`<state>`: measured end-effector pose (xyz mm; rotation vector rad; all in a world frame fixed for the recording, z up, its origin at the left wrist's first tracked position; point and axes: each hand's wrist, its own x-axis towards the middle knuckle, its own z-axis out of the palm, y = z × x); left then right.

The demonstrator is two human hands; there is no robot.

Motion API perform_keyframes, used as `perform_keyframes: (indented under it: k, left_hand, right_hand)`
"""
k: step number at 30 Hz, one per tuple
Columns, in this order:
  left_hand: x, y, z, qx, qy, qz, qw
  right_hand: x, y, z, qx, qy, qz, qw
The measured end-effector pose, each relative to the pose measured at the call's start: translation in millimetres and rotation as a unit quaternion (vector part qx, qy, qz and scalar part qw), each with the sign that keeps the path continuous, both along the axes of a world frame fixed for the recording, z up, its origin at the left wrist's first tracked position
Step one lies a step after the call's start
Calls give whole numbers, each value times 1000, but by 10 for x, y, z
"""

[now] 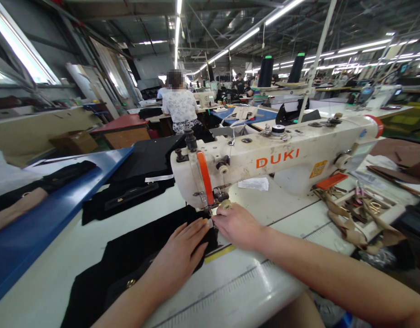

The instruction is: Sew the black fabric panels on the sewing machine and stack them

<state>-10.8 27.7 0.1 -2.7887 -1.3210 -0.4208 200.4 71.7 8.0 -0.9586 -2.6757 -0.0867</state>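
A white sewing machine (244,155) with an orange needle-bar guard stands on the pale table. Under its needle lies the edge of a black fabric piece (138,241), which spreads to the left and carries a gold-coloured metal fitting. My left hand (182,250) rests flat on this fabric, fingers stretched toward the needle. A small whitish piece (210,223) shows at its fingertips. My right hand (239,225) is closed beside the presser foot, its fingers bent at the fabric's edge. What they pinch is hidden.
More black pieces (128,196) lie behind the fabric, left of the machine. A blue surface (56,218) runs along the left. At the right, a tray (387,212) holds brown strips and small metal parts. Thread cones (265,72) stand behind. A person (180,107) sits farther off.
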Motion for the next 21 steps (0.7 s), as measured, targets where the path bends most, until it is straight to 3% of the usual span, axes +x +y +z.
perform_keyframes:
  k: [11,21]
  left_hand:
    - [55,-35,-9,15,7,5,1000]
    - [42,73,-30,-35,14,30,999]
  right_hand:
    - [32,-61,-6,8,2,29,1000]
    - [34,-19,-40,19,-10,29,999]
